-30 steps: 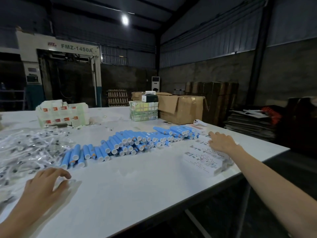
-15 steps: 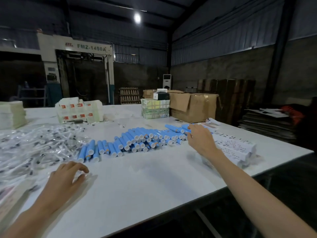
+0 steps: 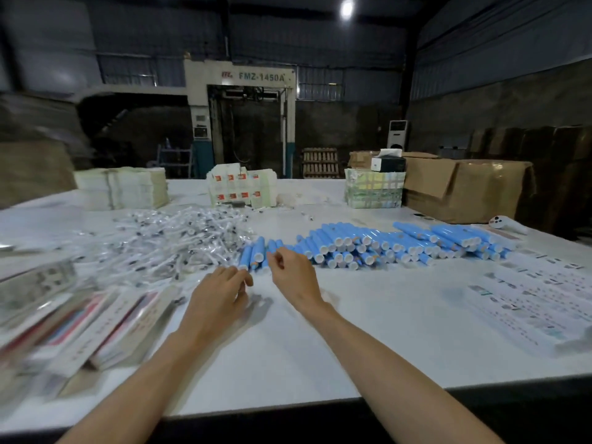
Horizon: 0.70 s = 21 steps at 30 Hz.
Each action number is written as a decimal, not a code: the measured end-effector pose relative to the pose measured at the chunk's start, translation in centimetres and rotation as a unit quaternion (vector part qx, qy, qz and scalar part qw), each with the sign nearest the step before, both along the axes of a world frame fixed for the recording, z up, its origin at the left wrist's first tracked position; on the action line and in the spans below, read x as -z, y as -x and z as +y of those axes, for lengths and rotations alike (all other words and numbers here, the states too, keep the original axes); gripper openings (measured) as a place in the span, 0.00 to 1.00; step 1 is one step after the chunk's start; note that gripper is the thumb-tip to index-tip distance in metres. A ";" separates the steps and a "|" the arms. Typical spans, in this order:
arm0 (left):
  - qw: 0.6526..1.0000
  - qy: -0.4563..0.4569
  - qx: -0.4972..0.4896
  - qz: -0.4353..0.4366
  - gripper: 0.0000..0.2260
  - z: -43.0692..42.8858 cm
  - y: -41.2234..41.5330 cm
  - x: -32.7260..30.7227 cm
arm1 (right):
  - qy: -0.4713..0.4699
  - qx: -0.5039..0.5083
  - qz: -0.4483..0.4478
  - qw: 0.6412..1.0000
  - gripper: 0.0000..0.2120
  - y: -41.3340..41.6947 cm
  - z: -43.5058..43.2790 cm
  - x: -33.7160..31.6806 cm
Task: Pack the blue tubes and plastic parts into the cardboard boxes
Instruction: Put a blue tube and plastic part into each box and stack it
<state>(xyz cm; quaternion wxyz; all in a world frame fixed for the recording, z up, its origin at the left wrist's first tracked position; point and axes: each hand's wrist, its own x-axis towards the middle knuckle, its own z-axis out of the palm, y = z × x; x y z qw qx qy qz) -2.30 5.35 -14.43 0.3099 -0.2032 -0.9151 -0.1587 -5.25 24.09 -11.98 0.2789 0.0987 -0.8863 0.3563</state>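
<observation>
A long heap of blue tubes [image 3: 378, 243] with white caps lies across the middle of the white table [image 3: 352, 331]. To its left spreads a pile of clear-wrapped plastic parts [image 3: 173, 241]. Flattened printed cartons [image 3: 102, 325] lie in a blurred stack at the near left, and more flat cartons [image 3: 531, 299] lie at the right. My right hand [image 3: 293, 278] hovers at the left end of the tube heap, fingers loosely bent, nothing visible in it. My left hand [image 3: 221, 298] is just beside it, fingertips down near the table, holding nothing I can see.
At the back stand a stack of pale sheets [image 3: 125, 190], white boxes with red marks [image 3: 240, 187], a taped bundle [image 3: 373, 190] and a big brown carton [image 3: 464, 190]. A small white device [image 3: 504, 223] lies near it. The table's front edge runs below my forearms.
The view has swung left. My right hand left the flat cartons at the right and moved along the tube heap to its left end. My left hand moved closer to the tubes.
</observation>
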 end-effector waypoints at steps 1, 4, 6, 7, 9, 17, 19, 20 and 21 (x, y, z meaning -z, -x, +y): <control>1.000 0.009 -0.016 -0.007 0.09 0.0 -0.1 -0.2 | 0.002 -0.005 -0.014 1.000 0.19 0.2 -0.9 0.8; 0.998 0.035 -0.047 -0.029 0.07 -0.1 -0.1 -0.7 | -0.011 -0.011 -0.039 0.999 0.18 0.7 -1.6 2.5; 0.996 0.047 -0.070 -0.027 0.07 -0.2 -0.3 -1.3 | -0.016 -0.009 -0.033 0.999 0.18 1.0 -1.2 3.0; 0.994 0.049 -0.089 -0.028 0.07 -0.2 -0.4 -1.7 | -0.020 -0.010 -0.031 0.999 0.18 1.1 -1.0 3.1; 0.988 0.055 -0.138 -0.037 0.10 -0.5 -0.6 -2.6 | -0.020 -0.017 -0.031 0.999 0.19 1.2 -0.8 3.4; 0.914 0.122 -0.361 -0.139 0.21 -6.5 -1.4 -4.4 | 0.032 -0.032 -0.043 0.998 0.19 1.3 -0.8 3.7; 0.897 0.152 -0.375 -0.178 0.28 -7.3 -1.6 -4.0 | 0.040 -0.034 -0.045 0.998 0.18 1.4 -0.8 3.7; 0.892 0.165 -0.375 -0.187 0.29 -7.7 -1.7 -3.8 | 0.043 -0.036 -0.045 0.997 0.18 1.4 -0.8 3.7; 0.890 0.176 -0.373 -0.194 0.28 -8.0 -1.6 -3.5 | 0.044 -0.037 -0.046 0.997 0.18 1.4 -0.8 3.7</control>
